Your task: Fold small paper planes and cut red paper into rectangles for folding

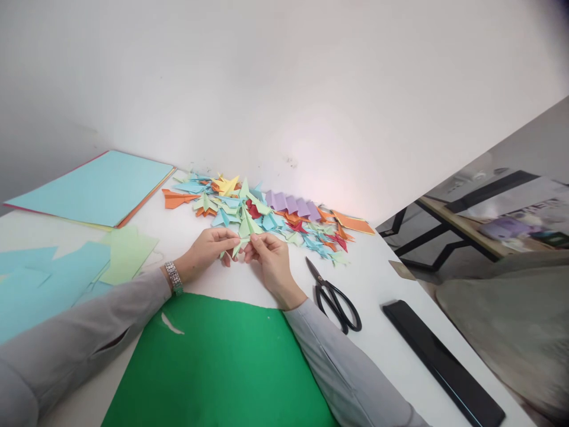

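Note:
Between my two hands is a small folded light-green paper piece [240,245], pinched at its sides. My left hand [208,252], with a metal watch [173,277] at the wrist, grips its left side with thumb and fingers. On its right side my right hand [270,261] holds it between thumb and forefinger. Just beyond the fingers spreads a pile of folded paper shapes [231,203] in blue, green, orange, yellow and red. A row of purple folded pieces [291,203] lies at the back of this pile. My fingertips partly hide the held piece.
A green sheet [217,362] lies under my forearms. Black-handled scissors [335,299] rest to the right, beside a long black object [440,362]. At left are a stack of coloured paper [95,184] and loose blue sheets [75,279]. A white wall [267,89] stands behind the table.

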{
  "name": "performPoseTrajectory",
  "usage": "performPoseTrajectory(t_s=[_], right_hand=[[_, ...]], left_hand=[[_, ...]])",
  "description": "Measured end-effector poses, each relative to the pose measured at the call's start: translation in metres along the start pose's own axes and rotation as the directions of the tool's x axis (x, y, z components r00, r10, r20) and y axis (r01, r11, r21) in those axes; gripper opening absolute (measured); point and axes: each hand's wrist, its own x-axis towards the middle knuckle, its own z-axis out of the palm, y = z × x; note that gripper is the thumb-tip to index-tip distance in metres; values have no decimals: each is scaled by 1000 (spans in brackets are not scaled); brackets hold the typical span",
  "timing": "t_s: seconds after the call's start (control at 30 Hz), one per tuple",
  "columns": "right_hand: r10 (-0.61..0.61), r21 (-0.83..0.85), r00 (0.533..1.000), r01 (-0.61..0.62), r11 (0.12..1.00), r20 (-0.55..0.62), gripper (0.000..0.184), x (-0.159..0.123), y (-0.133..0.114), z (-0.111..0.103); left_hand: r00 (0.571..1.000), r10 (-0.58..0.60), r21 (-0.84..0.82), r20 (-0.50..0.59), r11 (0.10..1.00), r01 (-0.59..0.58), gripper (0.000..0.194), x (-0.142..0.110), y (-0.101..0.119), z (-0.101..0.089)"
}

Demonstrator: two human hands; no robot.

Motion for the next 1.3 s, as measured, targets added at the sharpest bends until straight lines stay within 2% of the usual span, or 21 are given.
performPoseTrajectory(t_s=[0.1, 0.27, 0.63, 0.8, 1.1, 1.23, 1.3], right_hand=[[-5, 15, 1000, 5, 1000, -9, 31, 0, 0, 0], [10, -15, 997, -9, 1000, 76, 29, -1, 1, 0], [-7, -4, 993, 8, 1000, 117, 25, -1, 0, 0], [-17, 34, 994, 14, 999, 103, 20, 0, 0, -1], [-52, 39, 994, 48, 998, 95, 15, 2, 4, 0], [-11, 27, 998, 10, 1000, 65, 18, 1, 5, -2], [-19, -10, 999, 20, 1000, 45, 18, 1, 5, -2]], left_hand=[[1000, -9, -5, -12, 1000, 8, 25, 1, 0, 0], [999, 24, 45, -48, 999, -22, 26, 1, 0, 0], [995, 88, 59, -46, 995, -85, 25, 0, 1, -1], [984, 142, 57, -104, 989, -137, 30, -2, 3, 3], [957, 243, 87, -158, 969, -231, 24, 1, -2, 1], [963, 150, -8, -224, 988, -156, 27, 4, -4, -1], [969, 113, -72, -221, 989, -132, 28, 4, -3, 0]])
